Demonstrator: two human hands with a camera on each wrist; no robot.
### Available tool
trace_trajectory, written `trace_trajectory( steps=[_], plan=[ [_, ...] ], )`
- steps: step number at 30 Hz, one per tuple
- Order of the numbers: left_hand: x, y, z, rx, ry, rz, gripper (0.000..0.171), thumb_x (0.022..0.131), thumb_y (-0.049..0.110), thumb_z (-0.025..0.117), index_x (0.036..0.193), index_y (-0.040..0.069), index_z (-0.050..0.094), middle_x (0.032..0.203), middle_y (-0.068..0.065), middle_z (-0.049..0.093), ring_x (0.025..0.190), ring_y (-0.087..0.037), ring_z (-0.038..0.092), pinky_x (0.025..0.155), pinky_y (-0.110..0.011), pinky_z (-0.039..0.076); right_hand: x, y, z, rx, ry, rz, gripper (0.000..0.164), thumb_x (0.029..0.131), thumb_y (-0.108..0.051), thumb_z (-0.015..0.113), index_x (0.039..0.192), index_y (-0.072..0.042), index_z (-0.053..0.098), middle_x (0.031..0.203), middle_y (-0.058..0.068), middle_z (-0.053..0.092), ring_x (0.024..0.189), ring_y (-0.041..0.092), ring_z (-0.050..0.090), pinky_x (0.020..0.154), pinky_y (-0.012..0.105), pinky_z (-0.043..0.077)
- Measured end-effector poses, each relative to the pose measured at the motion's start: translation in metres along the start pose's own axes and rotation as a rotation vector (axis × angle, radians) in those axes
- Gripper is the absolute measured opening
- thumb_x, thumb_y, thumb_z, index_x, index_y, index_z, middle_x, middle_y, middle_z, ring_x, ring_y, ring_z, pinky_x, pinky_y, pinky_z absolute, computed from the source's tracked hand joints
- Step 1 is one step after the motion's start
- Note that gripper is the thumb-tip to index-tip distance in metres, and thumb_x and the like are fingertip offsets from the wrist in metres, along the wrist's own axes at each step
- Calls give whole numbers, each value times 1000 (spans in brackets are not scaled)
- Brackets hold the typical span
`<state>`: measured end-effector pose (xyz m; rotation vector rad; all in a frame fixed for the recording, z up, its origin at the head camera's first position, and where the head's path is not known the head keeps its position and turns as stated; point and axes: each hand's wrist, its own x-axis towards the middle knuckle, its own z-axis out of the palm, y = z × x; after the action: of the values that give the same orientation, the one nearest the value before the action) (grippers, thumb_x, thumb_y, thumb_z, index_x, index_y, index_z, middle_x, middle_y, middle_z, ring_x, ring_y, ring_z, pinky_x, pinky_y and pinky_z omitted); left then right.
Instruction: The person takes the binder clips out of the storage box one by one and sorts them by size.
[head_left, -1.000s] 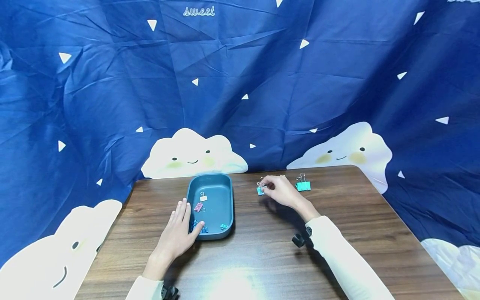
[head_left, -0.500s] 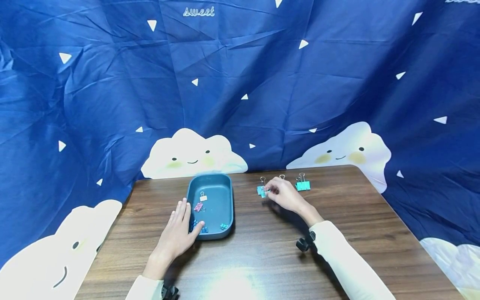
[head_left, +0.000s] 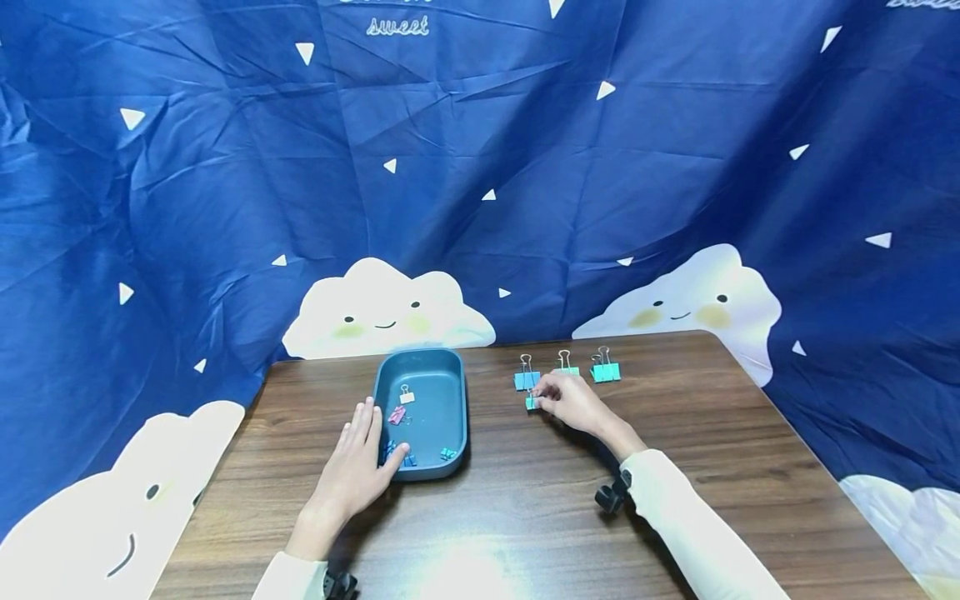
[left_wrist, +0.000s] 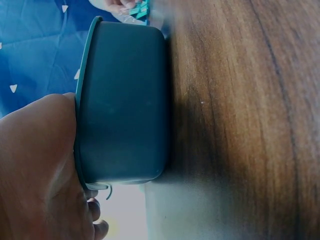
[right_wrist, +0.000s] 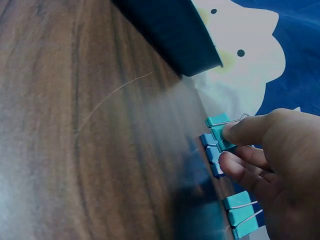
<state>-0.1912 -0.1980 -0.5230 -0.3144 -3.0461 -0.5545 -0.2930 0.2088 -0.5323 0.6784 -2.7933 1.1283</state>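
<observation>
The left hand [head_left: 351, 468] lay along the left side of the tray [head_left: 435, 425], thumb over its near-left corner. The right hand [head_left: 576, 403] reached forward, well to the tray's right. The curtain [head_left: 450, 125] behind the tray read "sweet". The left fingers were straight, touching the tray's rim; the right fingers pinched a small teal clip [head_left: 531, 403], right of the tray. A pink clip [head_left: 397, 414] and a cream clip [head_left: 407, 397] lay inside the tray.

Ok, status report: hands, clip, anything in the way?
Left hand resting on blue tray. Right hand pinching small teal clip. Nearest possible obstacle: larger blue clip, just behind.
</observation>
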Motion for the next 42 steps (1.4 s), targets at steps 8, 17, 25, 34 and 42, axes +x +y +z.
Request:
trace_trajectory(
  steps=[8,17,25,34,42],
  plan=[
    [1,-2,3,4,1,4,93,108,61,50,167,-5,20,179,-23,8,167,-40,7,135,-58,15,-1,4,6,-49,-78,16,4,98,-11,77,96,-13,74,94,-3,74,83,6,65,75,25,55],
    [2,0,2,0,5,-4,90,108,55,54,167,-5,21,179,-23,8,167,-40,8,135,-59,15,1,6,8,-65,-94,35,5,99,-11,77,95,-13,74,100,3,71,84,8,62,75,25,53],
    [1,0,2,-3,-2,-15,91,108,56,53,168,-4,20,179,-22,7,167,-39,7,135,-58,14,1,7,8,-68,-96,33,5,99,-11,76,94,-12,73,98,3,69,84,10,62,75,26,53],
    [1,-1,3,5,4,-11,91,108,56,54,168,-4,20,179,-23,8,167,-40,7,135,-58,14,-2,8,9,-59,-79,9,3,98,-12,76,97,-10,74,97,3,68,85,11,62,75,29,54],
    [0,0,1,-8,12,-9,90,108,55,54,168,-4,21,179,-23,9,167,-41,9,135,-58,15,-5,5,2,-19,-92,48,7,102,-13,72,107,-9,72,105,3,72,89,11,62,78,28,54]
  ],
)
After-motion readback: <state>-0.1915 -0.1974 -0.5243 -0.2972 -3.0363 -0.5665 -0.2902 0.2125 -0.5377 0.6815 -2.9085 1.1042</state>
